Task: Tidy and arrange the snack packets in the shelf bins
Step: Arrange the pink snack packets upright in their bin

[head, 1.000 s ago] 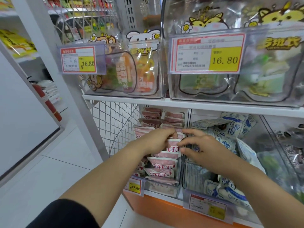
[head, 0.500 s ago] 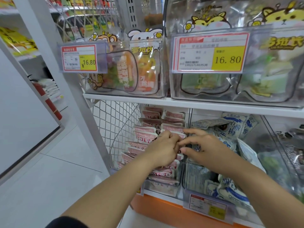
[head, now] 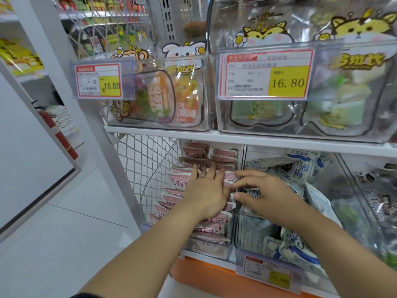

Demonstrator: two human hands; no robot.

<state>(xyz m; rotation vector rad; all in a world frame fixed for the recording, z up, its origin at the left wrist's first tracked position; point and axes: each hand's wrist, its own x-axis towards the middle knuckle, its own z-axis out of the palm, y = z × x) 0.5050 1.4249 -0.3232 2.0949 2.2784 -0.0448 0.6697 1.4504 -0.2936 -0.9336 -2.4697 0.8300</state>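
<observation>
Snack packets (head: 209,229) lie under your left grip (head: 206,190), flat with straight fingers; your right grip (head: 268,190) sits just beside them, and you cannot tell whether it holds anything.

Clear pouch bins (head: 223,117) are sitting on the shelf board (head: 171,136). Below that board, stacked snack packets (head: 206,230) are lying leftmost under the left hand (head: 206,190). Sour-plum packets (head: 305,166) are lying to their right, with the right hand (head: 268,190) reaching between both piles.
</observation>
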